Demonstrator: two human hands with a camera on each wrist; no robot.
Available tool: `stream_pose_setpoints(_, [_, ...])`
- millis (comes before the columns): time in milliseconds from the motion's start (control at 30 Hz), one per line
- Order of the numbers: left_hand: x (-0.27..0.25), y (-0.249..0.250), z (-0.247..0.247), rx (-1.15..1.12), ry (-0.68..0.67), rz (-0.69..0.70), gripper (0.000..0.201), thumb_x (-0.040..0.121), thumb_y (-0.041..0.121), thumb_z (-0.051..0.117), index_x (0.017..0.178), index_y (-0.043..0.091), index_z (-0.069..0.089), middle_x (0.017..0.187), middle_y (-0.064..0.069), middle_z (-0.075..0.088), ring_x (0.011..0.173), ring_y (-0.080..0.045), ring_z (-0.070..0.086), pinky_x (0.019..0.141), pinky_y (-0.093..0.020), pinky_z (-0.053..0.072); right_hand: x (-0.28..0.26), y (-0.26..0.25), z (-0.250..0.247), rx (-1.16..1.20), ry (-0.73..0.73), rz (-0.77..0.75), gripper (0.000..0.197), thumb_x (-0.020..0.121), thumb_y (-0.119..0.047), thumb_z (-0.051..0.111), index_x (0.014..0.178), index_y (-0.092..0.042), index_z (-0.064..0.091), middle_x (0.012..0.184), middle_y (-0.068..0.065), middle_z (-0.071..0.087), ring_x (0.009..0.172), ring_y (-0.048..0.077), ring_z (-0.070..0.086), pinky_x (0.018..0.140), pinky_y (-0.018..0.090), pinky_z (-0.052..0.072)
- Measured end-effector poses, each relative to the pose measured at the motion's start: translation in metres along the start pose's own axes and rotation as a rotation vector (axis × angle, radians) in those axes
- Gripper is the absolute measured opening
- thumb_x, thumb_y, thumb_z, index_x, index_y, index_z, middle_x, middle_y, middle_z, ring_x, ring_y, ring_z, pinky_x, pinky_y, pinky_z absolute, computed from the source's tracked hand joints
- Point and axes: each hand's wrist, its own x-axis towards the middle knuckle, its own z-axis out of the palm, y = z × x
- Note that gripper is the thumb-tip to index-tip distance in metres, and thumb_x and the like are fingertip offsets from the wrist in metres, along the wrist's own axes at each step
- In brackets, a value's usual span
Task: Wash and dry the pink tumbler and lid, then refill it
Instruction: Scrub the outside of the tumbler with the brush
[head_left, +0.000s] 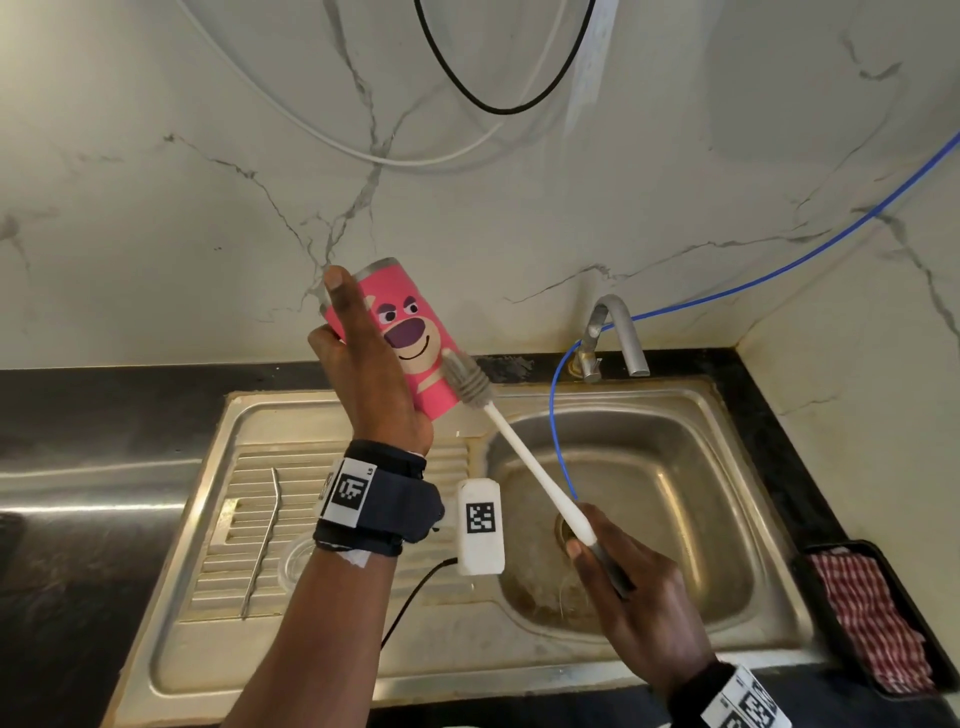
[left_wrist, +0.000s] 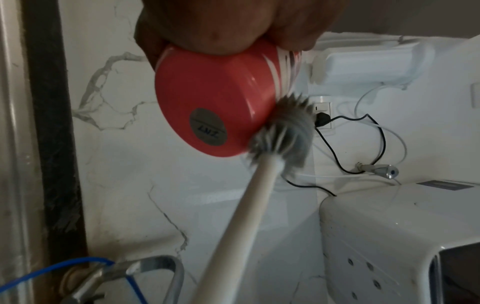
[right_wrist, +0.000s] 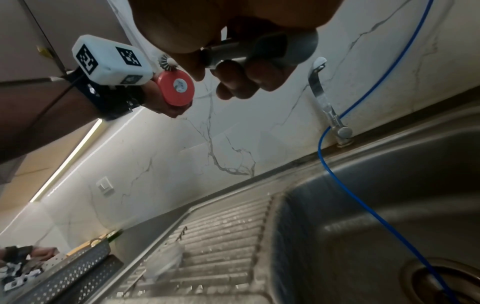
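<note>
Left hand wrapped around pink cylindrical tumbler with bear-face print, thumb along the side; tumbler held tilted in the air above the ribbed drainboard of the stainless steel sink, steel rim pointing up and away, flat base toward the camera of the left wrist. Round grey sticker visible on the base. Right hand closed on the grey grip end of a long white-handled bottle brush with grey bristles, over the sink basin. Bristle head pressed against lower outer wall of tumbler, near the base edge; bristles blurred in left wrist view. Bent metal straw lying on drainboard, left of the left forearm. Clear round lid-like piece on drainboard beside the wrist, partly hidden; cannot tell what it is exactly. Chrome tap behind basin, blue tube running from it down into basin. Red-and-white checked cloth in black tray on dark desk at right of sink.
</note>
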Motion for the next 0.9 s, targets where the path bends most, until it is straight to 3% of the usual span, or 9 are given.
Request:
stream_pose_setpoints(100, [0.0, -0.001, -0.001, 0.019, -0.017, 0.01, 0.049, 0.102, 0.067, 0.052, 0.126, 0.026, 0.048, 0.117, -0.01, 0.074, 0.089, -0.025, 0.081, 0.081, -0.049, 0.068, 0.002, -0.006, -0.003, -0.017, 0.002, -0.02, 0.04, 0.102, -0.032, 0.061, 0.142, -0.026, 0.061, 0.073, -0.017, 0.056, 0.057, 0.004, 0.056, 0.058, 0.013, 0.043])
stream_pose_setpoints(200, [-0.004, -0.01, 0.0, 0.028, -0.084, -0.021, 0.054, 0.103, 0.067, 0.05, 0.132, 0.022, 0.053, 0.118, -0.013, 0.076, 0.092, -0.029, 0.081, 0.084, -0.055, 0.066, 0.014, -0.014, 0.002, -0.051, 0.033, -0.004, 0.043, 0.102, -0.036, 0.06, 0.144, -0.028, 0.06, 0.072, -0.018, 0.05, 0.054, 0.006, 0.051, 0.055, 0.013, 0.038])
stream_pose_setpoints(300, [-0.001, -0.006, -0.001, 0.047, -0.121, -0.033, 0.057, 0.104, 0.067, 0.047, 0.134, 0.021, 0.059, 0.118, -0.014, 0.078, 0.095, -0.031, 0.081, 0.087, -0.057, 0.065, 0.009, -0.014, 0.002, -0.062, 0.013, -0.002, 0.042, 0.104, -0.034, 0.061, 0.146, -0.031, 0.057, 0.076, -0.02, 0.053, 0.056, 0.006, 0.054, 0.056, 0.014, 0.042])
stream_pose_setpoints(500, [0.005, -0.005, -0.008, 0.001, -0.153, -0.038, 0.054, 0.106, 0.064, 0.044, 0.124, 0.017, 0.064, 0.11, -0.019, 0.076, 0.094, -0.036, 0.076, 0.094, -0.062, 0.062, -0.002, -0.019, -0.001, -0.058, -0.034, -0.024, 0.05, 0.101, -0.034, 0.063, 0.149, -0.041, 0.05, 0.082, -0.02, 0.062, 0.06, -0.001, 0.061, 0.057, 0.012, 0.047])
stream_pose_setpoints(600, [-0.009, -0.018, 0.001, 0.065, -0.187, -0.012, 0.052, 0.106, 0.066, 0.043, 0.112, 0.018, 0.065, 0.099, -0.014, 0.074, 0.086, -0.032, 0.076, 0.091, -0.064, 0.061, 0.017, -0.035, 0.006, -0.087, 0.042, -0.049, 0.05, 0.099, -0.032, 0.064, 0.148, -0.032, 0.055, 0.073, -0.027, 0.048, 0.054, -0.006, 0.048, 0.055, 0.009, 0.037])
stream_pose_setpoints(700, [-0.02, -0.028, 0.008, 0.108, -0.226, -0.026, 0.073, 0.091, 0.08, 0.05, 0.126, 0.017, 0.064, 0.111, -0.014, 0.078, 0.095, -0.033, 0.08, 0.09, -0.061, 0.063, 0.043, -0.047, 0.01, -0.114, 0.104, -0.096, 0.048, 0.1, -0.031, 0.063, 0.148, -0.022, 0.057, 0.077, -0.034, 0.039, 0.055, -0.006, 0.042, 0.057, 0.009, 0.035])
stream_pose_setpoints(767, [-0.018, -0.028, 0.009, 0.107, -0.235, -0.029, 0.082, 0.087, 0.085, 0.053, 0.13, 0.017, 0.063, 0.113, -0.018, 0.076, 0.097, -0.037, 0.079, 0.089, -0.06, 0.064, 0.046, -0.047, 0.01, -0.109, 0.104, -0.112, 0.048, 0.101, -0.033, 0.061, 0.147, -0.021, 0.057, 0.08, -0.032, 0.042, 0.056, -0.004, 0.044, 0.057, 0.01, 0.037])
stream_pose_setpoints(833, [-0.009, -0.022, 0.007, 0.085, -0.223, -0.02, 0.085, 0.088, 0.084, 0.055, 0.129, 0.011, 0.061, 0.104, -0.021, 0.074, 0.088, -0.037, 0.078, 0.084, -0.055, 0.066, 0.032, -0.043, 0.007, -0.092, 0.071, -0.098, 0.048, 0.101, -0.038, 0.059, 0.148, -0.028, 0.056, 0.08, -0.024, 0.052, 0.057, -0.002, 0.05, 0.056, 0.015, 0.043])
stream_pose_setpoints(900, [0.001, -0.016, 0.003, 0.066, -0.193, 0.01, 0.072, 0.096, 0.077, 0.053, 0.122, 0.01, 0.06, 0.092, -0.014, 0.068, 0.072, -0.025, 0.073, 0.074, -0.043, 0.065, 0.011, -0.038, 0.002, -0.075, 0.014, -0.081, 0.047, 0.101, -0.042, 0.058, 0.147, -0.033, 0.056, 0.084, -0.027, 0.056, 0.061, -0.008, 0.052, 0.059, 0.015, 0.048])
